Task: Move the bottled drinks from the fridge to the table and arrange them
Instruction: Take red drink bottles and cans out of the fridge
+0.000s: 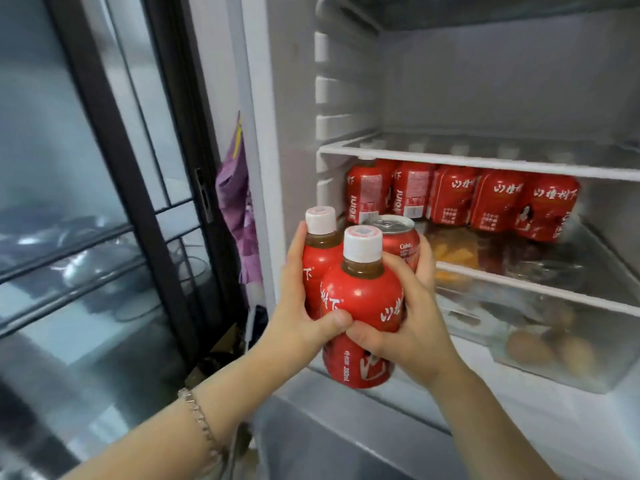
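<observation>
Both hands together hold a cluster of drinks in front of the open fridge (346,98). My left hand (298,317) wraps the rear red bottle (320,254) with a white cap. My right hand (412,327) grips the front red bottle (362,306), its fingers also curled round a red cola can (401,242) behind it. My two thumbs meet on the front bottle's label. Several more red bottles (491,202) stand in a row on the fridge's middle shelf (519,282).
A glass shelf (485,161) lies above the bottle row. Below, a clear drawer (554,348) holds round brownish food. A purple bag (235,209) hangs left of the fridge. A dark-framed glass door (104,168) fills the left side.
</observation>
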